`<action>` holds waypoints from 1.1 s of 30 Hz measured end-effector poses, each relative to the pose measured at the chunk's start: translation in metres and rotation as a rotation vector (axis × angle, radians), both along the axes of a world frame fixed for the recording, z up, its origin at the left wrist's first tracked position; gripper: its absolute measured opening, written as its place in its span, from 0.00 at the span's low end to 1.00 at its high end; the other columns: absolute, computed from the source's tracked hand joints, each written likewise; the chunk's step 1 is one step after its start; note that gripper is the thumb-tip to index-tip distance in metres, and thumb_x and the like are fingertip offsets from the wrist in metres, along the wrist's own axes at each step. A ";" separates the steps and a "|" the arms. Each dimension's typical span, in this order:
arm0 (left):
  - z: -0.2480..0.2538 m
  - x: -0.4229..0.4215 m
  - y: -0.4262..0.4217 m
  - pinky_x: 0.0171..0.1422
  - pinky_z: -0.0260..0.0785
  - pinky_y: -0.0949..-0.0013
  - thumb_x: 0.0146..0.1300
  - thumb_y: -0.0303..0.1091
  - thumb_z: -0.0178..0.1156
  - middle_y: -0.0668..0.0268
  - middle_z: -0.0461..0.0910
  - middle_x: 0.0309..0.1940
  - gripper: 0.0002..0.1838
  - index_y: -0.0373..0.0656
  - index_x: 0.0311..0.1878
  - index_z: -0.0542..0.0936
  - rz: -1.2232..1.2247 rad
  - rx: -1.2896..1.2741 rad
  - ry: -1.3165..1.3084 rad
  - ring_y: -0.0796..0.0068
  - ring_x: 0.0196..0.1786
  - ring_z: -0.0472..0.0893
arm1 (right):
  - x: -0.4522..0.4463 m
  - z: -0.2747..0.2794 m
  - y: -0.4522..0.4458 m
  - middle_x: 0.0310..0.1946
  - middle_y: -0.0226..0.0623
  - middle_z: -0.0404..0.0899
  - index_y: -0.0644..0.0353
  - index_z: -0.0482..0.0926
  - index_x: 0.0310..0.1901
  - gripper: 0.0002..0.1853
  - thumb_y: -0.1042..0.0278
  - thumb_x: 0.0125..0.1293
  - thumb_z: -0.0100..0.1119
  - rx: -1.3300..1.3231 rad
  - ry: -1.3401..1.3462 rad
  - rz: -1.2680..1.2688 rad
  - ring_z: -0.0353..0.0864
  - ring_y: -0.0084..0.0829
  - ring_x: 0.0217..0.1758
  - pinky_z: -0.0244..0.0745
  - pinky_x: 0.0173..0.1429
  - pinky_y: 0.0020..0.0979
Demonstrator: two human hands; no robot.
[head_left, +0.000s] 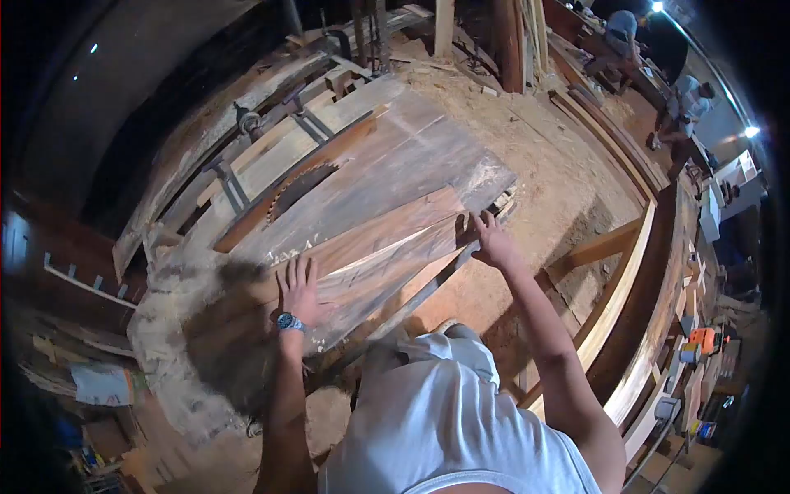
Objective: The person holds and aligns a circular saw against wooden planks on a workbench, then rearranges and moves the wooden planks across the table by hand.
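Observation:
My left hand, with a wristwatch on the wrist, lies with fingers spread on a reddish-brown wooden plank. The plank rests on the worn table of a saw. Beside it, on my side, lies a narrower wooden board with a pale edge. My right hand has its curled fingers on the far right end of this board; the grip underneath is hidden. Beyond the plank, the toothed circular saw blade rises through the table, alongside a wooden fence.
Metal clamps and wood strips sit behind the fence. Sawdust covers the floor. Long timbers stand at the right, near an orange tool. Two other people are at the far upper right.

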State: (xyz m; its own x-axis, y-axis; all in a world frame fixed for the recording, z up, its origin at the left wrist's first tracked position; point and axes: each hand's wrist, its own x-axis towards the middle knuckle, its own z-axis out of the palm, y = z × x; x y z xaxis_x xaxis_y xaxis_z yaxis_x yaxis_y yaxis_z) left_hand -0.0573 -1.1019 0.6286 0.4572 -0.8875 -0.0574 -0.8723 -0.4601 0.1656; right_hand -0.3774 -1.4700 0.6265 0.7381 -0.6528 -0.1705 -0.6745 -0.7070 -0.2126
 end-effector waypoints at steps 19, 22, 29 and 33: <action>-0.041 0.058 -0.201 0.81 0.50 0.37 0.39 0.61 0.82 0.44 0.64 0.73 0.66 0.37 0.77 0.60 -0.029 0.181 0.019 0.39 0.76 0.62 | 0.082 -0.045 -0.082 0.82 0.66 0.33 0.41 0.39 0.84 0.88 0.45 0.18 0.92 0.188 -0.003 0.231 0.48 0.66 0.83 0.62 0.77 0.61; -0.030 0.058 -0.212 0.80 0.50 0.37 0.40 0.60 0.82 0.44 0.65 0.73 0.65 0.37 0.77 0.60 -0.007 0.205 0.008 0.39 0.75 0.62 | 0.084 -0.046 -0.084 0.83 0.65 0.33 0.44 0.39 0.84 0.90 0.43 0.15 0.92 0.197 -0.011 0.240 0.46 0.64 0.84 0.63 0.76 0.62; -0.021 0.060 -0.232 0.79 0.52 0.37 0.40 0.59 0.82 0.44 0.66 0.72 0.64 0.38 0.77 0.61 -0.019 0.229 -0.005 0.39 0.74 0.63 | 0.100 -0.005 -0.078 0.82 0.60 0.44 0.46 0.42 0.83 0.89 0.41 0.14 0.91 0.002 0.164 0.282 0.45 0.59 0.84 0.56 0.75 0.70; -0.019 0.064 -0.234 0.79 0.53 0.38 0.40 0.58 0.82 0.44 0.66 0.71 0.63 0.38 0.77 0.61 -0.029 0.227 0.000 0.39 0.74 0.64 | 0.090 -0.011 -0.066 0.79 0.57 0.53 0.45 0.48 0.82 0.84 0.39 0.15 0.89 -0.143 0.096 0.307 0.53 0.56 0.82 0.49 0.77 0.73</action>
